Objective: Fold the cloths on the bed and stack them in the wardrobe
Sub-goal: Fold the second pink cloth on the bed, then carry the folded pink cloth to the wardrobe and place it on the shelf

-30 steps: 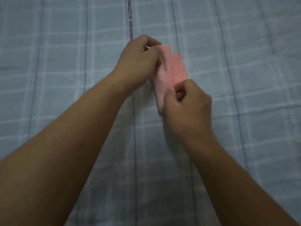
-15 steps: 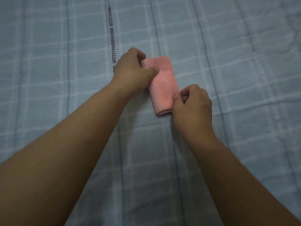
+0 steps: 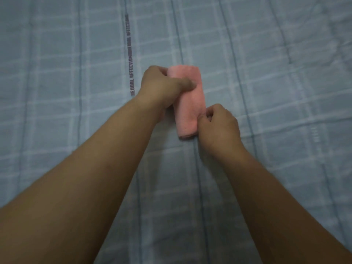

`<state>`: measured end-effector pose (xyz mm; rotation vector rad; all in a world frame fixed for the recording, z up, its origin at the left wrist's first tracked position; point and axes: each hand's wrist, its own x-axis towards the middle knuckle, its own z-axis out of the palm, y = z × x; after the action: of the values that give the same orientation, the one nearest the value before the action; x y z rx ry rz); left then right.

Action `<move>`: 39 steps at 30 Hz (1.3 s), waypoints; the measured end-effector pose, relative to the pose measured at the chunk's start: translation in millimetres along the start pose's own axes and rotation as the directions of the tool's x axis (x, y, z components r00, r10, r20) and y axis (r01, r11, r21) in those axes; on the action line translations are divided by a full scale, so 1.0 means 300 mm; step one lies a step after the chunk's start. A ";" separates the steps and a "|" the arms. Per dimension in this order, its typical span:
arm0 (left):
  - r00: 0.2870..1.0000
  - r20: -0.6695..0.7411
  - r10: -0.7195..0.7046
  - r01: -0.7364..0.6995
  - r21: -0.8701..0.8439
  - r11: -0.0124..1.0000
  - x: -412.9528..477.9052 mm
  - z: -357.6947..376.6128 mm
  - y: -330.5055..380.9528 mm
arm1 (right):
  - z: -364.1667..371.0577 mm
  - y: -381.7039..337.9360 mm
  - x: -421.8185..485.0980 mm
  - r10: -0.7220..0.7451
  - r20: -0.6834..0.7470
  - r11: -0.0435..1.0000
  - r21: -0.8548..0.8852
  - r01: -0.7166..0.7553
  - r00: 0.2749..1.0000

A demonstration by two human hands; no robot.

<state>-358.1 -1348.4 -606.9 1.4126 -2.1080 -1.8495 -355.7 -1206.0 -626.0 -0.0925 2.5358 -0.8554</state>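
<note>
Fingers (image 3: 187,83) of the left hand (image 3: 162,86) curl over the far part of a pink cloth (image 3: 187,103), with the thumb on top, pressing it down. Fingers of the right hand (image 3: 219,126) are pinched shut on the near edge of the cloth, at about 4 o'clock from its middle. This small cloth is folded into a long, thick, soft shape with rounded ends. It looks fuzzy, like a little towel. It lies on the bed (image 3: 276,92), near the middle of the view. Its bed cover is light blue with white and dark blue lines that make squares, and it has soft wrinkles. All around the cloth, at every clock side, the bed is open and flat. At 10 o'clock from the cloth, a line of dark letters (image 3: 132,80) reads "EQUAL AFFECTION".
</note>
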 end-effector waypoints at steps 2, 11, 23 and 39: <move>0.999 0.012 -0.039 0.040 -0.068 0.997 -0.027 -0.006 0.019 | -0.022 -0.014 0.002 0.035 0.061 0.999 0.029 -0.037 0.998; 0.992 -0.001 -0.127 0.111 -0.476 0.873 -0.311 -0.134 0.138 | -0.274 -0.143 -0.206 0.167 0.235 0.634 0.718 -0.287 0.958; 0.997 -0.072 -0.038 -0.036 -0.812 0.583 -1.021 -0.284 0.503 | -0.780 -0.365 -0.688 -0.095 0.514 0.359 0.817 -0.452 0.853; 0.956 0.169 0.241 -0.053 -0.705 0.707 -1.503 -0.505 0.627 | -1.167 -0.467 -1.187 -0.009 -0.074 0.328 0.942 0.073 0.997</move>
<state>-122.7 -1213.9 -173.3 0.8239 -1.2488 -2.4563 -204.9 -1050.6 -154.8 0.2581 1.6333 -2.2504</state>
